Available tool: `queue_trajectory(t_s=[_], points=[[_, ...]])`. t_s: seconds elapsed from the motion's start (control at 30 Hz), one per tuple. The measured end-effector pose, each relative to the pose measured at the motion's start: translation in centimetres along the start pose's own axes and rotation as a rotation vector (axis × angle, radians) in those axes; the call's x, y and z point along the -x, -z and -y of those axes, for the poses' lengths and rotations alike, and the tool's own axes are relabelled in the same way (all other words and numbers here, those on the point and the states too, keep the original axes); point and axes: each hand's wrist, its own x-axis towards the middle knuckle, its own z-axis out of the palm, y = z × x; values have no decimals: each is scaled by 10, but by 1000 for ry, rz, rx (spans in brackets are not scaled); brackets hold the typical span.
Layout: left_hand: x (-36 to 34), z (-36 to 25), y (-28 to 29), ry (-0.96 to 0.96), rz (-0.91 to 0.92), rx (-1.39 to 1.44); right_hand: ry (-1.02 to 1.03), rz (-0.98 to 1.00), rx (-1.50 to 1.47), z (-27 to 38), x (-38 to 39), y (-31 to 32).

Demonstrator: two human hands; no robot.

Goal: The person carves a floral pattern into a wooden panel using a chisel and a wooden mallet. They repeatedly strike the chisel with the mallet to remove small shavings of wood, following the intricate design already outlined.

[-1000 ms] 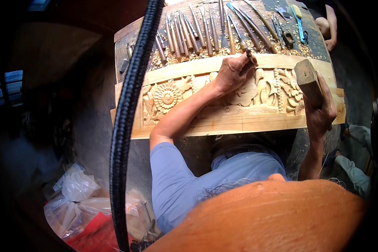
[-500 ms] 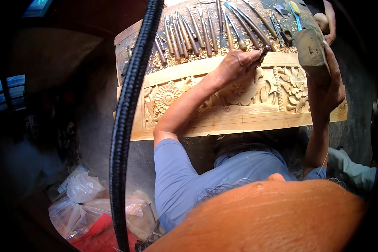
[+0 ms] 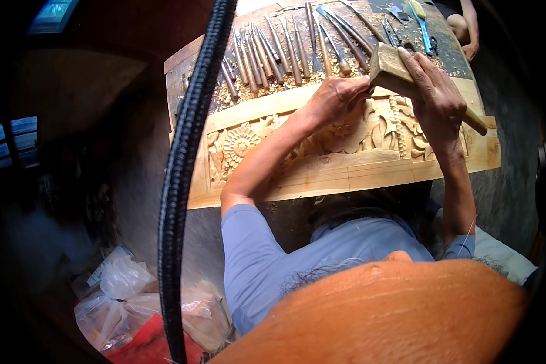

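Observation:
My left hand (image 3: 343,94) is closed above the carved pale wooden panel (image 3: 242,142), round a chisel that the mallet head now mostly hides. My right hand (image 3: 437,97) grips a worn wooden mallet (image 3: 388,70), its fingers over the block and the handle sticking out to the lower right. The block is at my left hand's fingertips; whether it touches the chisel I cannot tell. The panel shows a round flower, leaves and beaded strips in relief. Behind it a row of carving chisels (image 3: 297,60) lies among wood shavings on the worn bench (image 3: 179,60).
A blue brush (image 3: 421,27) and small tools sit at the bench's back right, where another person's hand (image 3: 470,51) hangs. A black braided cord (image 3: 188,151) crosses the view. Plastic bags (image 3: 121,279) and red material (image 3: 145,340) lie lower left.
My right hand has swung the mallet from raised at the right leftward onto my left hand's position, covering the chisel top. My left hand has shifted only slightly.

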Motion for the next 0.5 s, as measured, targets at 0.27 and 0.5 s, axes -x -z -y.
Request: queue_trajectory(t_s=[0.27, 0.5], points=[[0, -5, 7, -36, -41, 94, 17, -35, -31, -1, 2, -5], [-4, 10, 8, 64, -68, 123, 27, -47, -23, -3, -5, 3]])
